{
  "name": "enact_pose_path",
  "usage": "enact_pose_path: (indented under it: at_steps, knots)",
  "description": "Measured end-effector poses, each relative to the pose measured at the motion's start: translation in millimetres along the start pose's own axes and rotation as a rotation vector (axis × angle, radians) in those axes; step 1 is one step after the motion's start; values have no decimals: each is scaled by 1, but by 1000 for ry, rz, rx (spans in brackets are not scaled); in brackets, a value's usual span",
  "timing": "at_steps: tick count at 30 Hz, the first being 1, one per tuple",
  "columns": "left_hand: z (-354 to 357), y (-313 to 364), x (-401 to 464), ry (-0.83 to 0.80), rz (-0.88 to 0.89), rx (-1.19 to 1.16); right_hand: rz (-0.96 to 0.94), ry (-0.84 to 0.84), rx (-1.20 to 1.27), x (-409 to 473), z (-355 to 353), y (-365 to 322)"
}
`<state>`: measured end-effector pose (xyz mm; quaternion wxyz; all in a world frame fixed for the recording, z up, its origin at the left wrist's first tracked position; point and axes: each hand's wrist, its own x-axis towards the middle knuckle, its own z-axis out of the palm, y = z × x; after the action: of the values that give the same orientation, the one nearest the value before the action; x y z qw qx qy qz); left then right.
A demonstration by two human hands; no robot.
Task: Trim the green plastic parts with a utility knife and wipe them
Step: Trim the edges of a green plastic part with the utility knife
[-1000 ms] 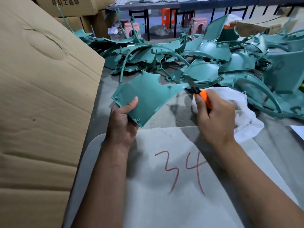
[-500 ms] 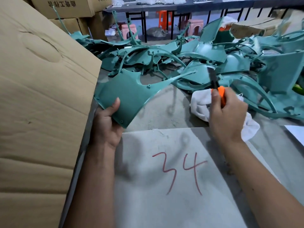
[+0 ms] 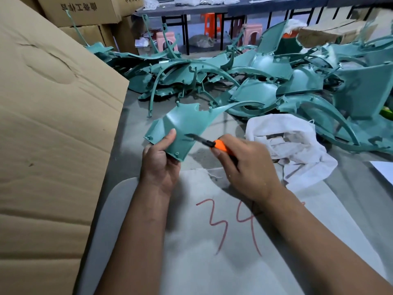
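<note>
My left hand (image 3: 159, 160) grips the lower corner of a green plastic part (image 3: 182, 122), a flat curved panel with small posts and a long thin arm running up to the right. My right hand (image 3: 248, 167) holds an orange utility knife (image 3: 214, 144). Its blade points left and lies against the panel's lower right edge, just right of my left thumb. A crumpled white cloth (image 3: 287, 141) lies on the table to the right of my right hand.
A large pile of green plastic parts (image 3: 265, 77) covers the far half of the grey table (image 3: 131, 145). A grey board (image 3: 212, 241) marked 34 in red lies under my arms. A big cardboard box (image 3: 53, 124) stands at left. Boxes and stools are behind.
The right hand swung the knife from upright by the pile down to the left, onto the panel's lower edge. The left hand brought the panel to the right, toward the centre.
</note>
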<state>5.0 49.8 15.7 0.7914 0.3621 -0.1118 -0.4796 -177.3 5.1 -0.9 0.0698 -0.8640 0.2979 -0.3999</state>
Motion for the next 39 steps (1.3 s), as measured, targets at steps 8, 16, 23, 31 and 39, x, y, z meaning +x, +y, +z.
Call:
enact_pose_path:
  at_steps: [8, 16, 23, 31, 39]
  knots:
    - [-9, 10, -4, -78, -32, 44, 244, 291, 86, 3, -13, 22]
    - [-20, 19, -6, -310, 39, 154, 608, 508, 83, 7, -30, 56]
    - [-28, 29, -2, -308, 184, 148, 658, 501, 0, 5, -36, 60]
    - [-28, 13, 12, -79, 529, 470, 283, 190, -49, 4, -9, 15]
    - [-36, 21, 12, -175, 588, 705, 282, -63, -323, 5, 0, 8]
